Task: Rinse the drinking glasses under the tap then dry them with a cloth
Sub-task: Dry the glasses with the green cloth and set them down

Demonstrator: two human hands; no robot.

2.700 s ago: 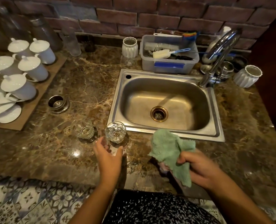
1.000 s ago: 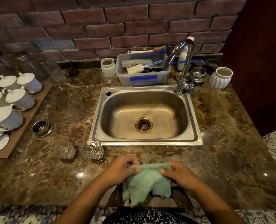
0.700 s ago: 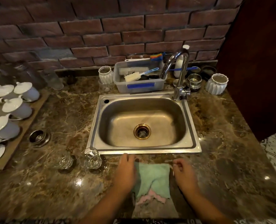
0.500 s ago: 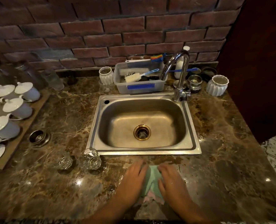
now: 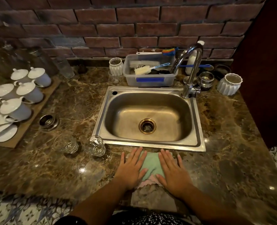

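Pressing down with straight, spread fingers, we have our left hand (image 5: 131, 169) and right hand (image 5: 171, 171) lying flat on the green cloth (image 5: 151, 164), one on each side of it, gripping nothing. The cloth lies spread on the marble countertop (image 5: 53, 168), just near of the sink (image 5: 150, 144) rim, with a pink edge showing at its near end between our wrists.

Both drinking glasses stand on the countertop to the left. One faceted glass (image 5: 95, 146) is just beside the sink's near left corner, and a second glass (image 5: 69, 145) stands further left, apart from the first. Neither touches the cloth or a hand.

Our left hand is plainly the nearer one: the faceted glass sits left and slightly far of its little finger. The tap (image 5: 191, 70) stands at the sink's far right corner, and no water shows from it. We cannot tell whether the glasses are wet. We judge that any reach for a glass falls to the left hand, going leftward, leaving the right to gather the cloth.
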